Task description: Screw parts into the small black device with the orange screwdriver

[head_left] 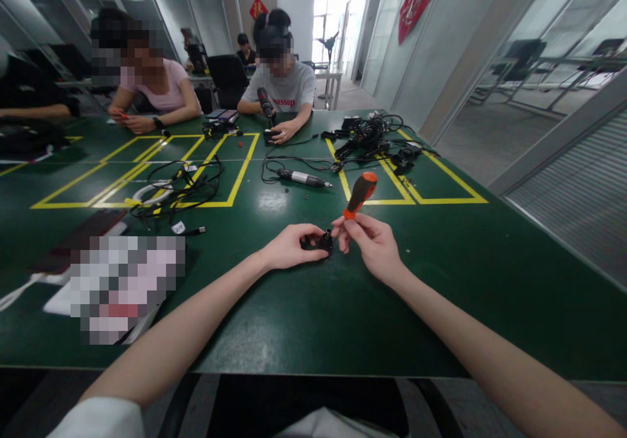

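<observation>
Small black part (pixel 326 242) is gripped by the left hand (pixel 292 247); an orange-and-black screwdriver (pixel 361 195) is held, handle up, between the right hand's (pixel 377 245) closed fingers.

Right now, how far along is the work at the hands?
Looks partway, from what shows. Done: black part is steadied in the left hand. In hand: the right hand holds the screwdriver close by, handle up; tip contact can't be made out. Left: can't say how much; the part's details are too small to show any screw's state.
</observation>
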